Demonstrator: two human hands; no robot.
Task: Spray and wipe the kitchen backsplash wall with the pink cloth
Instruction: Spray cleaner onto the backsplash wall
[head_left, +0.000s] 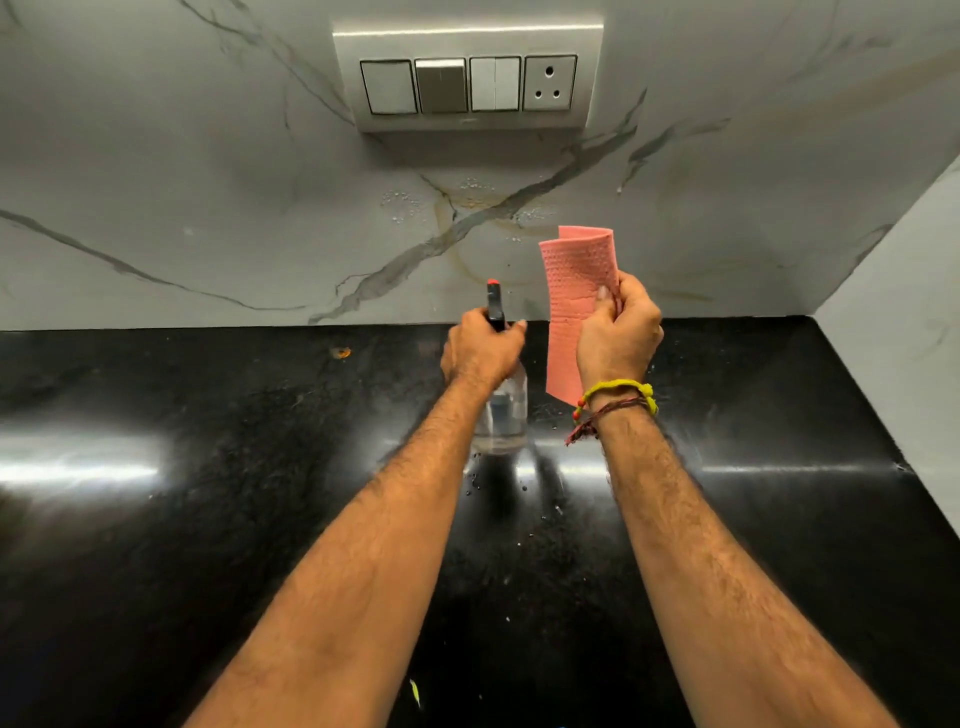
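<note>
Left hand (480, 349) grips 1 spray bottle (501, 410); right hand (618, 332) holds 1 pink cloth (574, 291).

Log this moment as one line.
left hand: grips sprayer | right hand: holds cloth | wall: droplets, unwiped

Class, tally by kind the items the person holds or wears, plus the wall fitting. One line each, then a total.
Spray bottle: 1
Pink cloth: 1
Wrist bands: 2
Switch panel: 1
Total: 5
</note>
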